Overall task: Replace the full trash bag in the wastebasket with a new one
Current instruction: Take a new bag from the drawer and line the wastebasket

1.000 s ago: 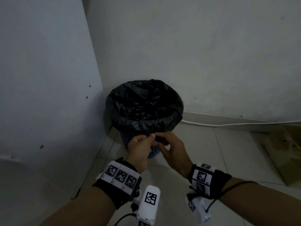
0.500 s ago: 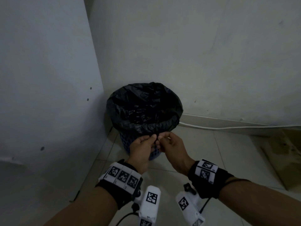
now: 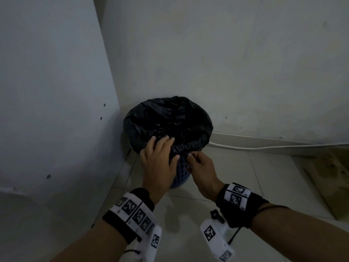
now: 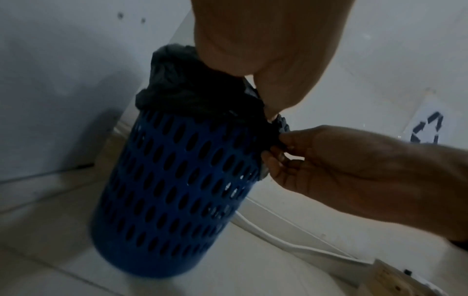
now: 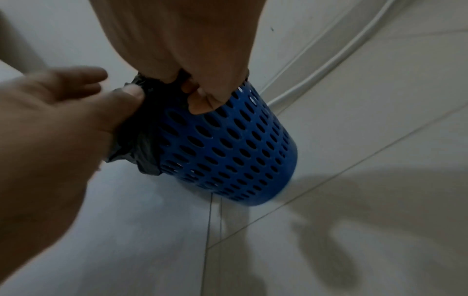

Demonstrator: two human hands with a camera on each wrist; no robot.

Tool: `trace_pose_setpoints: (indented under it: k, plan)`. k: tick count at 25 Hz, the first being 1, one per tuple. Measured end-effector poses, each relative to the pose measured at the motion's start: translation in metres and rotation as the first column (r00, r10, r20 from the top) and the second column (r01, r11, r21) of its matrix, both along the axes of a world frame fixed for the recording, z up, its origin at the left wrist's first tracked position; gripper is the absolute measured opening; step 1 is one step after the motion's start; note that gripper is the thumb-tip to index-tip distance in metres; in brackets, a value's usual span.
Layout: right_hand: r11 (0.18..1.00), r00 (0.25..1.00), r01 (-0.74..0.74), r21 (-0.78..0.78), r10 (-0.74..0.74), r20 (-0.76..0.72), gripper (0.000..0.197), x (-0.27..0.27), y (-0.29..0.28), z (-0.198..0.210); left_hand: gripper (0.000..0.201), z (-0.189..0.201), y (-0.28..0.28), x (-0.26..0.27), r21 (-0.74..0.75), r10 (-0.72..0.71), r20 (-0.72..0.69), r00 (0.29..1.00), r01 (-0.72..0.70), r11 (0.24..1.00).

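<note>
So the wastebasket (image 4: pixel 167 186) is a tall blue plastic cylinder punched all over with oval holes, parked on the tiled floor (image 3: pixel 264 178) in the corner where the two walls meet. It's lined with a crinkly black trash bag (image 3: pixel 166 120), whose edge is folded down over the rim. The left hand (image 3: pixel 158 163) is laid flat on the near rim, fingers straight and spread, thumb pressed on the bunched plastic. The right hand (image 3: pixel 202 169) is curled just beside it, fingers pinched on a gathered bit of bag. A white cable (image 3: pixel 264 147) is run along the wall behind the wastebasket.
</note>
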State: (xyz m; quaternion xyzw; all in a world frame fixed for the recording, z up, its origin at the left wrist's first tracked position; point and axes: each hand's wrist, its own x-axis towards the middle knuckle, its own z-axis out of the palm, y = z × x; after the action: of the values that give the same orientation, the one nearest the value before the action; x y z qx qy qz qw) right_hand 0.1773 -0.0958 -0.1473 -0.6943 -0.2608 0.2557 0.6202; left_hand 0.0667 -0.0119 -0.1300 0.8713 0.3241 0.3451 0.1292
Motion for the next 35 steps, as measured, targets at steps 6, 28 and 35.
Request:
trace_pose_setpoints:
  k: [6, 28, 35]
  plan:
    - [0.982, 0.907, 0.184, 0.043, -0.153, -0.392, 0.019, -0.005, 0.017, 0.02, 0.02, 0.001, 0.007, 0.006, -0.054, -0.031, -0.024, 0.999, 0.03, 0.998]
    - [0.996, 0.791, 0.022, 0.084, 0.034, -0.611, 0.039, -0.008, 0.024, 0.029, 0.049, 0.002, 0.003, 0.0, -0.933, 0.407, 0.35, 0.844, 0.272, 0.238]
    - [0.997, 0.824, -0.022, 0.076, 0.061, -0.564, 0.014, -0.009, 0.036, 0.052, 0.05, 0.032, 0.014, 0.021, -0.893, 0.451, 0.369, 0.813, 0.445, -0.072]
